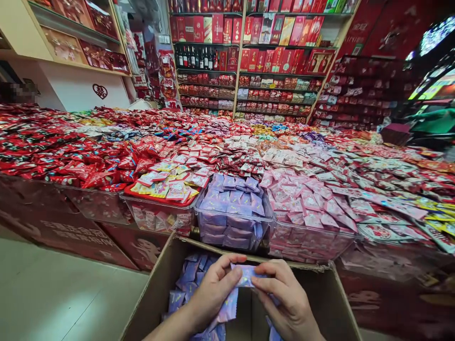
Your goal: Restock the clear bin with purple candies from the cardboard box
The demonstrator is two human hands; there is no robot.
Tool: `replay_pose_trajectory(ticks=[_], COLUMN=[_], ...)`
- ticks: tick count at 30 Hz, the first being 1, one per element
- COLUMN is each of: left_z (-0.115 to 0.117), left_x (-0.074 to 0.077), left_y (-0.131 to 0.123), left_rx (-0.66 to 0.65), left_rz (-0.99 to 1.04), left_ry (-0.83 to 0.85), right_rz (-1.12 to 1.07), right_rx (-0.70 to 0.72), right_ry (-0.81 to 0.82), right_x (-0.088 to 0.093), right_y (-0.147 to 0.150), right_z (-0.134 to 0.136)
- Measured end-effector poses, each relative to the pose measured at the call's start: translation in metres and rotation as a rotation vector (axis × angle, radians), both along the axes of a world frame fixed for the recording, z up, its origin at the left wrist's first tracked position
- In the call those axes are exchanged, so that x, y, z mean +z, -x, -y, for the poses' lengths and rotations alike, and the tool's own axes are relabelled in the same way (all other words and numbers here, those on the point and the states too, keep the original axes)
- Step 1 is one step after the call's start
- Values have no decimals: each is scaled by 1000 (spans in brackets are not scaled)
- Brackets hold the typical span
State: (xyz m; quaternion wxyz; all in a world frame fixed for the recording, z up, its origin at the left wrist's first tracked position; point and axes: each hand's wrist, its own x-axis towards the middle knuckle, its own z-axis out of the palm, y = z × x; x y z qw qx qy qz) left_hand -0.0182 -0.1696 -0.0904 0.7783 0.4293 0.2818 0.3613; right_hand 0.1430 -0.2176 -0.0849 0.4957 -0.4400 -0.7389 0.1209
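Observation:
Between my two hands is a small purple candy packet (246,275), pinched at both ends above an open cardboard box (339,303). My left hand (216,286) grips its left end with thumb and fingers; another purple packet (229,305) hangs beneath that hand, and I cannot tell whether it is held. My right hand (284,296) has its fingertips on the right end, with part of something purple behind its fingers. Loose purple packets (190,274) lie in the box's left part. Just beyond the box stands a clear plastic bin (234,218) stacked with the same purple packets.
Left of that bin is a red-rimmed bin (159,201) of yellow and pink packets; to its right, a bin of pink packets (313,203). Heaps of red packets (106,161) cover the long display. Shelves (245,42) with bottles and red boxes stand behind. Tiled floor (71,289) shows at left.

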Motion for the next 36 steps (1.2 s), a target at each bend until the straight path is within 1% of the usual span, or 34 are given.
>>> replay_pose_trajectory(ticks=[2,3,6,8,9,12,14,16,18,22,24,26,29,31,32,34,36], left_z=[0,0,1,1,2,2,1,-1,-3,-4,-2,-1,1,0,-1,-6,-14], left_x=[5,8,11,11,10,5,3,1,1,4,4,3,5,11,17,31,48], left_y=[1,2,2,1,1,1,2,4,6,8,9,9,11,13,14,17,21], left_rx=[-24,-28,-17,-18,-24,-38,-41,-40,-19,56,60,52,26,13,22,78,156], left_rz=[32,36,28,30,32,23,-27,-102,-177,-302,-362,-391,-377,-377,-385,-400,-388], left_ry=[-16,-36,-77,-78,-76,-83,-111,-166,-225,-326,-383,-411,-434,-489,-530,-601,-633], right_rz=[-62,-140,-469,-643,-695,-759,-764,-744,-653,-340,-274,-235,-127,-55,-34,-2,58], right_rx=[-20,-38,-54,-29,-20,-37,-29,-2,25,59,76,59,-12,-38,-44,-61,-117], right_ry=[112,207,534,675,707,674,654,676,688,641,650,650,606,567,540,442,277], right_x=[2,2,1,0,0,0,-2,-5,-6,-4,-3,-3,2,15,25,53,85], right_y=[2,2,3,3,3,4,4,5,5,4,5,6,4,-2,-8,-22,-37], right_z=[2,3,1,-2,-3,-4,-3,-1,0,2,2,2,2,1,0,-5,-16])
